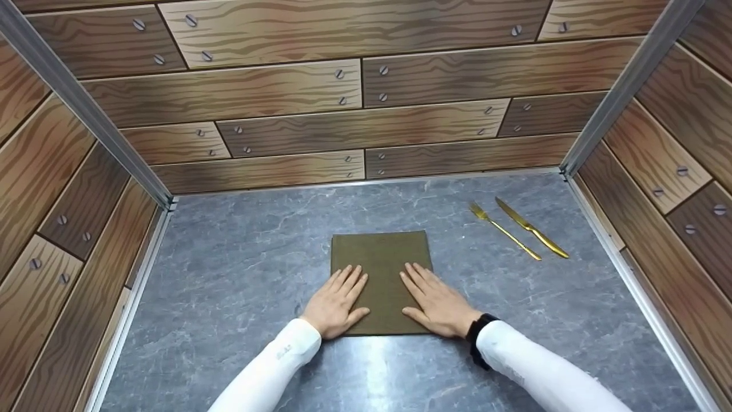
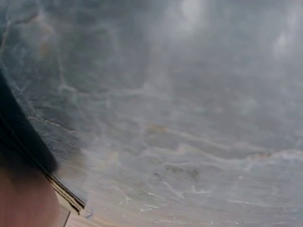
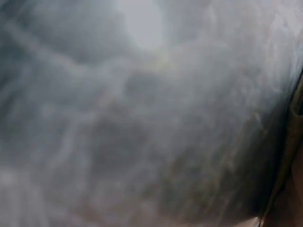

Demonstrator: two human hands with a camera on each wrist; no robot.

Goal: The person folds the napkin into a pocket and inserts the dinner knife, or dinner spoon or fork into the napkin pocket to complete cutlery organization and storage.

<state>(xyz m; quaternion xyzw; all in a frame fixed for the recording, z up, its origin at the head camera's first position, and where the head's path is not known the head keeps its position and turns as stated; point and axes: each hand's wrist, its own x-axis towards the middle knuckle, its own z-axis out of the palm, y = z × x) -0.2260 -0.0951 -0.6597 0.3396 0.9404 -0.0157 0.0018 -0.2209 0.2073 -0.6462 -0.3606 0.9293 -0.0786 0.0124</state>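
An olive-green folded cloth [image 1: 383, 286] lies flat as a near square on the grey marbled table. My left hand [image 1: 338, 302] rests palm down on its left side, fingers straight and pointing away from me. Mirroring that, my right hand [image 1: 439, 303] lies flat on the right side, thumb toward the middle. The left wrist view catches stacked layers at the cloth's edge [image 2: 71, 197], beside a blurred bit of the left hand [image 2: 28, 203]. At the right border of the right wrist view, a strip of the cloth [image 3: 285, 161] shows.
A gold fork [image 1: 509, 234] and a gold knife [image 1: 532, 228] lie side by side, slanted, at the right of the table [image 1: 240, 257]. Wood-patterned panels [image 1: 286, 80] enclose the back and both sides, with metal strips along the table's edges.
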